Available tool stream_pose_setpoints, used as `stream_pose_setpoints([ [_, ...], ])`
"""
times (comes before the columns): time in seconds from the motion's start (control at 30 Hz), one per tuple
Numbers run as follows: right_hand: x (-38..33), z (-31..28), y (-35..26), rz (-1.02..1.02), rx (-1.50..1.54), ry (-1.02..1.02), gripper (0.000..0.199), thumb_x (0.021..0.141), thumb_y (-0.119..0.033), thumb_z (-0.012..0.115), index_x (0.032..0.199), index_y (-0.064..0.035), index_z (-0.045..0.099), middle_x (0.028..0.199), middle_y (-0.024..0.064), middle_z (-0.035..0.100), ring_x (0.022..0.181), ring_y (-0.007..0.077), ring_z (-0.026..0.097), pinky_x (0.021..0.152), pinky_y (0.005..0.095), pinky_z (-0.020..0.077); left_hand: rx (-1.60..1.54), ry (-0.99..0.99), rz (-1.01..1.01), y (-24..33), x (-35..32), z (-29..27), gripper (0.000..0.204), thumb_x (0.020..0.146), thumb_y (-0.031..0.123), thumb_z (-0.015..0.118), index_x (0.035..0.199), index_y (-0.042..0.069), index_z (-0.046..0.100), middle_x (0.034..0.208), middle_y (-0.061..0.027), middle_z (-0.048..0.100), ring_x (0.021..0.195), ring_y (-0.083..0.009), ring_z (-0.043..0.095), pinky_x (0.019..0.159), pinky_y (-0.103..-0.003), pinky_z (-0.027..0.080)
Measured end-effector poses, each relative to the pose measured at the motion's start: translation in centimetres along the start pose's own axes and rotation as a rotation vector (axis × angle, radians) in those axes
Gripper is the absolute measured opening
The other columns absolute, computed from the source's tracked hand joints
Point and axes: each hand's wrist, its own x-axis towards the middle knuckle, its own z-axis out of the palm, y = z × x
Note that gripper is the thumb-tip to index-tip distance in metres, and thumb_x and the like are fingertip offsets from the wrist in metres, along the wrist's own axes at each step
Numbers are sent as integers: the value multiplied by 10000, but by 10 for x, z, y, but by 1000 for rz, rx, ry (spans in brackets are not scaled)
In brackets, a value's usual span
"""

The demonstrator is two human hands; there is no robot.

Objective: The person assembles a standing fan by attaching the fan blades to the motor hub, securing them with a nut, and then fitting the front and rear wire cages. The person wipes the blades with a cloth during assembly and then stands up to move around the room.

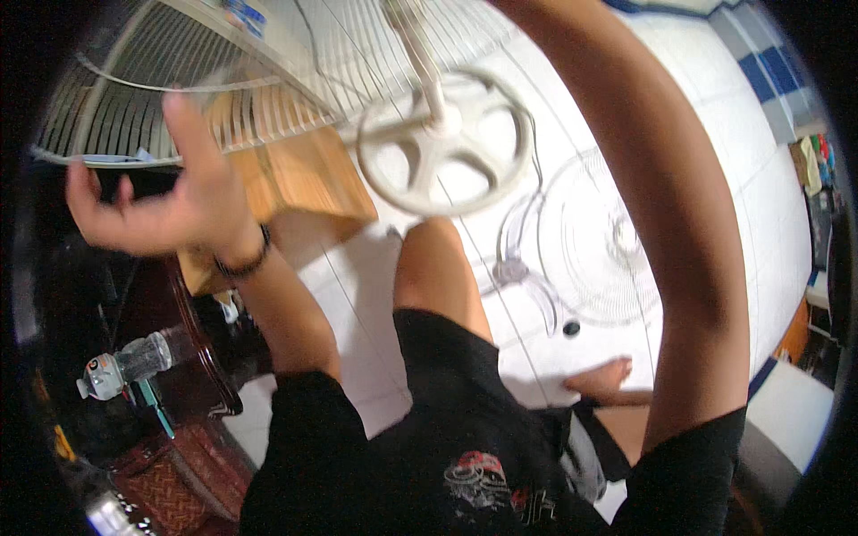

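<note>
Left hand is hovering open, fingers spread, just under the white fan grille overhead. Right hand is reaching out of frame; grip cannot be told. Fan base beside.

Clear plastic bottle w/ white label, lower left, lying on dark table.

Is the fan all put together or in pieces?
In pieces. The clear blade and one wire grille lie on the white floor, apart from the stand.

Left hand: raised, fingers spread and loosely curled, dark band at wrist. Right arm: raised; hand out of frame.
</note>
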Motion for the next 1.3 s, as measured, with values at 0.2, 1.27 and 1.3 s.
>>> stream_pose_setpoints([
  [0.2, 27, -29, 8, -376, -23, -156, 418, 864, -185, 724, 1256, -123, 594, 1183, 171, 543, 1061, 342, 615, 897, 459, 542, 131, -102, -122, -23, 25, -29, 925, 707, 251, 952, 1438, 5, 442, 1398, -153, 528, 1274, -303, 510, 974, -460, 453],
  [1.27, 4, 6, -34, 93, 192, 238, 418, 748, -299, 900, 1058, -104, 698, 829, 58, 601, 612, 161, 642, 517, 306, 549, -409, -184, -547, -72, 18, 17, 309, 1061, 200, 583, 1071, -93, 682, 962, -157, 749, 839, -214, 764, 637, -331, 657],
  [1.3, 4, 6, -33, 91, 196, 236, 417, 748, -297, 900, 1058, -105, 699, 826, 57, 603, 607, 160, 642, 515, 306, 550, -412, -180, -546, -73, 19, 17, 310, 1061, 200, 582, 1071, -93, 682, 961, -158, 749, 838, -214, 764, 637, -331, 657],
])
